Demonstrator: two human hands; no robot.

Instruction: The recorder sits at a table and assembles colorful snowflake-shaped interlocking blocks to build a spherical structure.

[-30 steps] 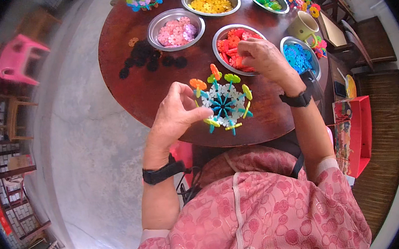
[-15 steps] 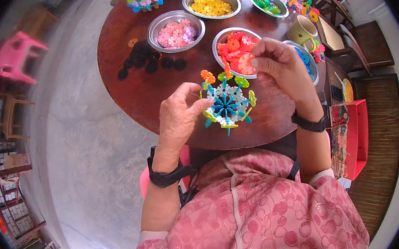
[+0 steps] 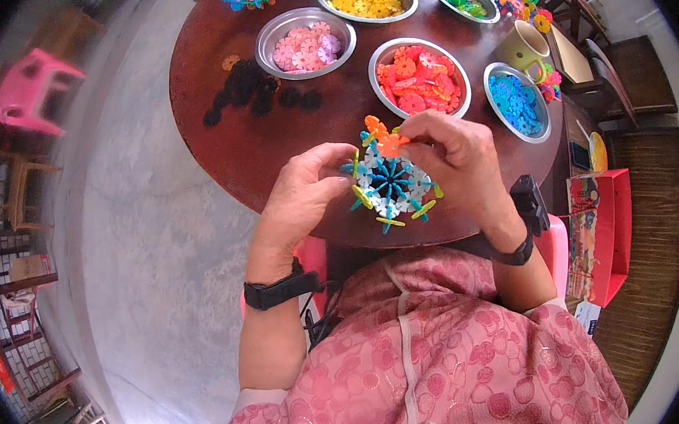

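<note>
Over the near part of the table, my left hand pinches the left side of a round lattice of interlocking plastic flower discs. Its middle is dark blue, ringed by white discs, with teal and lime-green ones round the outside. My right hand is closed at the top right of this piece. Between its thumb and forefinger is an orange flower disc, held against the upper edge by another orange one. The right fingers cover part of the lattice, so I cannot tell whether the held disc is slotted in.
Metal bowls of red, pink, yellow, green and blue discs stand on the round brown table. Black discs lie loose at left. A mug stands at right.
My right hand has come from the red bowl down to the lattice, bringing a disc to its upper edge. My left hand keeps its pinch on the left side.
</note>
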